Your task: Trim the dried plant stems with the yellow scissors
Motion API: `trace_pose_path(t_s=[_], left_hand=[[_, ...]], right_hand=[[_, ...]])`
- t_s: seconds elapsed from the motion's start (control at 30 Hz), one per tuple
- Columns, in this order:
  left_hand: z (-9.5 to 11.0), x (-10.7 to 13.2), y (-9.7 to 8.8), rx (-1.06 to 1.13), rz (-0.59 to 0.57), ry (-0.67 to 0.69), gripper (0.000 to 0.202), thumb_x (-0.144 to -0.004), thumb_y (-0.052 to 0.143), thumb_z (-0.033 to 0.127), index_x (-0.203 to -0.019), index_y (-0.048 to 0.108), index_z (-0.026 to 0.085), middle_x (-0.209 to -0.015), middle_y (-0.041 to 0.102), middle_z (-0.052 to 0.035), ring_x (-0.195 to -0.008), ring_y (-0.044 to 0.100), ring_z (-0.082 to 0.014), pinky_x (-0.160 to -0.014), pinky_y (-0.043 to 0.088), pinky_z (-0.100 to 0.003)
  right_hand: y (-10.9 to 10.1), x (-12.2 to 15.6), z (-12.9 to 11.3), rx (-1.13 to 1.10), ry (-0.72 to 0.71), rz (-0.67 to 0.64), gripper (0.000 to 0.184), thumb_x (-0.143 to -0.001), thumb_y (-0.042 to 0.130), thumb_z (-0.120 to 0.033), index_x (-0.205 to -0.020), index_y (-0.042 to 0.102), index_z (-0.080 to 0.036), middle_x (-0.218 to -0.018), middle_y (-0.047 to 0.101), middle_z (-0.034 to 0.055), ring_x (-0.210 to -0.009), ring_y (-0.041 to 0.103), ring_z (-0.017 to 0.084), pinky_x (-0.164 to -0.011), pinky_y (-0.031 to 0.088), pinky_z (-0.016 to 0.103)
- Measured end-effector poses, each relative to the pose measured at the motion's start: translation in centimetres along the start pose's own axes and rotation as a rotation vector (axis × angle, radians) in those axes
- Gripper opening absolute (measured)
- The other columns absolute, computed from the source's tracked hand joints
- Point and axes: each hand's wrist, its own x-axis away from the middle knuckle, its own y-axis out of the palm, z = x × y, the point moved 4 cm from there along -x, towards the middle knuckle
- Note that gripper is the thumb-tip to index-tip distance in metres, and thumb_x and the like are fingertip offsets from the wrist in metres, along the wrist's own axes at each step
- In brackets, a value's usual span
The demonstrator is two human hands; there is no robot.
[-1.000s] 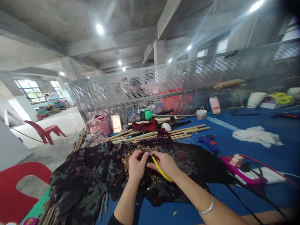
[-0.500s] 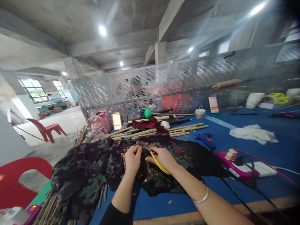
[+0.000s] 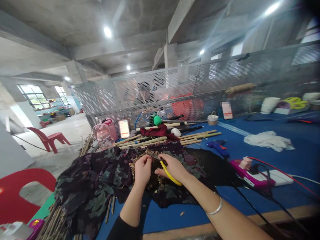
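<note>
My right hand (image 3: 172, 168) is closed round a pair of scissors (image 3: 168, 171) with a yellow handle; the dark blades point up and left toward my other hand. Thumb and fingers pinched together, my left hand (image 3: 143, 168) is at the left side of a heap of dry brown plant bits (image 3: 158, 182). Whatever sits between those fingertips is too small to make out. The heap lies on a dark cloth with a leaf pattern (image 3: 100, 176), spread over the blue table (image 3: 160, 216).
Behind the cloth lie bamboo sticks (image 3: 200, 136), a dark red cloth (image 3: 153, 131) and a green ball (image 3: 157, 120). To the right are a blue glue gun (image 3: 218, 148), a pink-and-white power strip (image 3: 260, 178) with cables, and white gloves (image 3: 270, 140). A person (image 3: 143, 96) sits behind the perforated screen (image 3: 107, 96).
Both hands stay almost in place over the heap. The scissor blades have shifted slightly near my left fingertips, and the view has turned a little.
</note>
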Motion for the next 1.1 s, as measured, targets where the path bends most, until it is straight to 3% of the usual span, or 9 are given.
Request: trace_pose_path(t_s=[0.17,0.33,0.53,0.7,0.8,0.97,1.1], left_hand=[[0.41,0.17,0.06,-0.020,0.011,0.051,0.024,-0.078,0.049,0.033,-0.072,0.066,0.016,-0.069,0.065,-0.0024,-0.067,0.056,-0.0158,-0.066,0.042,-0.025],[0.34,0.17,0.06,-0.060,-0.001,0.046,0.024,-0.078,0.048,0.031,-0.069,0.065,0.016,-0.068,0.065,-0.0022,-0.066,0.056,-0.0154,-0.065,0.041,-0.025],[0.41,0.26,-0.02,-0.089,0.013,0.040,0.030,-0.079,0.049,0.038,-0.068,0.065,0.016,-0.061,0.061,-0.0005,-0.059,0.052,-0.0138,-0.058,0.038,-0.023],[0.12,0.13,-0.28,-0.041,0.061,-0.002,0.025,-0.074,0.056,0.038,-0.078,0.070,0.018,-0.080,0.070,-0.0050,-0.075,0.060,-0.0187,-0.074,0.043,-0.028],[0.19,0.11,-0.41,-0.030,0.079,-0.021,0.022,-0.073,0.058,0.036,-0.076,0.070,0.018,-0.079,0.070,-0.0053,-0.075,0.061,-0.0188,-0.074,0.044,-0.028],[0.79,0.22,-0.23,-0.011,0.047,0.026,0.024,-0.077,0.050,0.032,-0.071,0.066,0.016,-0.069,0.066,-0.0019,-0.066,0.057,-0.0150,-0.064,0.042,-0.024],[0.71,0.28,0.02,-0.041,0.023,0.031,0.023,-0.077,0.047,0.028,-0.070,0.065,0.016,-0.064,0.063,-0.0003,-0.061,0.054,-0.0133,-0.061,0.040,-0.022]], right_hand=[[-0.03,0.02,0.24,0.032,0.022,0.011,0.060,-0.063,0.070,-0.051,-0.112,0.057,-0.020,-0.111,0.063,0.0102,-0.100,0.059,0.025,-0.086,0.045,0.036],[-0.08,0.09,0.12,0.047,0.014,0.018,0.061,-0.063,0.069,-0.055,-0.112,0.057,-0.020,-0.110,0.063,0.0101,-0.100,0.059,0.025,-0.085,0.044,0.034],[-0.43,0.14,-0.12,0.093,0.028,0.005,0.043,-0.069,0.062,-0.056,-0.098,0.063,-0.024,-0.088,0.069,0.0048,-0.077,0.064,0.021,-0.062,0.043,0.026],[-0.68,0.17,-0.34,0.120,0.045,-0.021,0.032,-0.074,0.057,-0.055,-0.082,0.064,-0.025,-0.068,0.067,0.0014,-0.062,0.062,0.018,-0.051,0.036,0.023],[-0.72,0.19,-0.40,0.131,0.044,-0.024,0.034,-0.073,0.057,-0.055,-0.087,0.064,-0.025,-0.072,0.068,0.0021,-0.067,0.063,0.019,-0.055,0.039,0.024],[-0.55,0.19,-0.23,0.067,0.020,0.005,0.059,-0.064,0.067,-0.055,-0.111,0.056,-0.022,-0.105,0.064,0.0070,-0.093,0.061,0.024,-0.077,0.045,0.031],[-0.19,0.18,-0.12,0.022,-0.019,0.001,0.064,-0.063,0.068,-0.055,-0.114,0.054,-0.020,-0.110,0.061,0.0099,-0.100,0.058,0.025,-0.085,0.044,0.034]])
